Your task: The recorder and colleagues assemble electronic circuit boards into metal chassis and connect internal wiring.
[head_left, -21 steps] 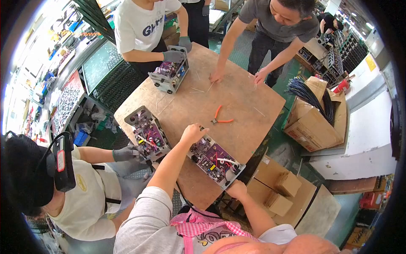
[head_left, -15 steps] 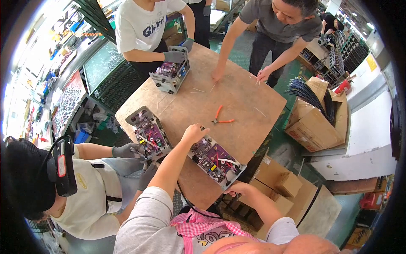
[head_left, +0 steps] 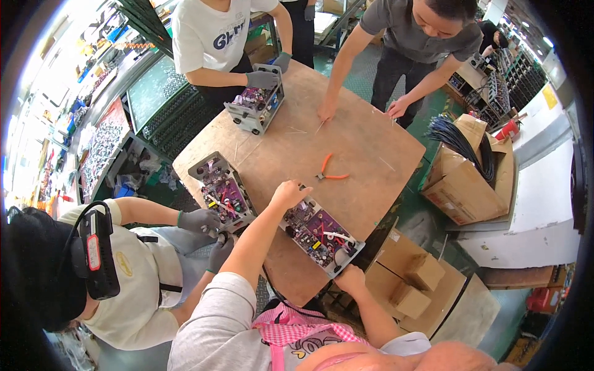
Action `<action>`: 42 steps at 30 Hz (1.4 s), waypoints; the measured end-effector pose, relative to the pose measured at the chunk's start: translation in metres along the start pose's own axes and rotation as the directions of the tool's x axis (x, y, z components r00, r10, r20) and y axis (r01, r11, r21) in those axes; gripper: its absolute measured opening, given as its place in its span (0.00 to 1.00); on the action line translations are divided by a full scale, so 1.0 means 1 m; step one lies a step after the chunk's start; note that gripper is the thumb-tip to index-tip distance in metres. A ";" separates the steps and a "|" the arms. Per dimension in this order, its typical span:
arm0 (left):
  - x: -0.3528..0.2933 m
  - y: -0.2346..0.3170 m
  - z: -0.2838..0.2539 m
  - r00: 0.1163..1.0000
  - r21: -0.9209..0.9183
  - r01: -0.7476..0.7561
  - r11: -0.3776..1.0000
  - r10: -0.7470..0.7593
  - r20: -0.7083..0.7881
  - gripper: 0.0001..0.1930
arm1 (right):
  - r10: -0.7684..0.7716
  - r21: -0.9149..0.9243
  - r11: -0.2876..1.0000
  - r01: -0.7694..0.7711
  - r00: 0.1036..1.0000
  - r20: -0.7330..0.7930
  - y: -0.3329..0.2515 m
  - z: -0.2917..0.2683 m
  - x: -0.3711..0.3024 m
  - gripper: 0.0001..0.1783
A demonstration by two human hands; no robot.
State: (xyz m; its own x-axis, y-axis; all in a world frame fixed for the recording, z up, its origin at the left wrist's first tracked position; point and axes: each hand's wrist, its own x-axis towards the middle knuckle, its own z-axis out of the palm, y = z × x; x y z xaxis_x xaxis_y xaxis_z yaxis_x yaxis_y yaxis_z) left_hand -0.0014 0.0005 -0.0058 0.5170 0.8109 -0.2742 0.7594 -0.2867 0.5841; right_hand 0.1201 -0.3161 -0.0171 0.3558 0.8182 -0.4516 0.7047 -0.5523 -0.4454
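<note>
In front of me on the wooden table lies an open metal chassis [head_left: 317, 230] with a purple circuit board, red and white wires and small components. My left hand [head_left: 289, 194] grips its far end panel, fingers curled over the edge. At the near right end, my right hand [head_left: 351, 279] is closed against the other end panel, its fingertips mostly hidden. Just left of my left forearm, a similar chassis [head_left: 221, 190] is held by a co-worker's grey-gloved hands [head_left: 201, 221]. Orange-handled pliers [head_left: 325, 175] lie beyond my left hand.
Across the wooden table [head_left: 365, 161], a gloved person holds a third chassis [head_left: 255, 106]; another's bare hand [head_left: 327, 110] touches thin pale strips. To the right stand a carton of black cables [head_left: 470, 191] and more cardboard boxes [head_left: 396, 260]. Racks stand at far left.
The view has shifted slightly, moving the table and everything on it a little rightward. My right hand's fingers have tucked in at the end panel. My left hand keeps its grip.
</note>
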 end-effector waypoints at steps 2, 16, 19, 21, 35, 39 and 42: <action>-0.001 0.003 -0.004 0.998 0.013 0.039 0.999 -0.040 0.039 0.31 | -0.049 0.093 0.995 0.043 0.997 0.060 0.013 -0.002 0.012 0.24; 0.004 -0.002 0.008 0.999 0.015 -0.040 0.999 0.040 0.009 0.29 | 0.083 -0.075 0.993 -0.095 0.986 -0.146 -0.021 -0.012 -0.016 0.18; -0.012 -0.008 0.004 0.995 0.128 -0.012 0.992 -0.001 0.098 0.27 | -0.023 0.000 1.000 0.023 0.997 0.076 -0.007 -0.005 -0.006 0.21; -0.006 -0.017 0.008 0.981 0.313 -0.173 0.934 0.134 0.143 0.23 | -0.077 0.160 0.986 0.040 0.970 0.231 0.037 0.036 0.012 0.24; 0.028 -0.029 0.008 0.994 0.146 -0.107 0.983 0.107 0.008 0.36 | 0.139 0.262 0.960 -0.098 0.979 -0.146 -0.003 0.007 -0.015 0.17; 0.023 -0.030 0.013 0.997 0.130 -0.035 0.991 0.027 0.067 0.34 | 0.002 0.166 0.985 0.052 0.951 -0.308 -0.001 0.005 -0.011 0.15; 0.025 -0.017 0.012 0.997 0.158 -0.050 0.986 0.039 0.072 0.34 | -0.017 0.027 0.999 0.021 0.989 -0.145 0.000 -0.011 -0.008 0.17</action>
State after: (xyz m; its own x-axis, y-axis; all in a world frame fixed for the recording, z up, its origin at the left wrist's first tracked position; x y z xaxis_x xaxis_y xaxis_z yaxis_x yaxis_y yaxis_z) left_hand 0.0034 0.0194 -0.0313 0.5735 0.7600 -0.3056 0.7854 -0.4041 0.4689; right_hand 0.1240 -0.3210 -0.0044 0.4291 0.8417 -0.3277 0.6948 -0.5394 -0.4757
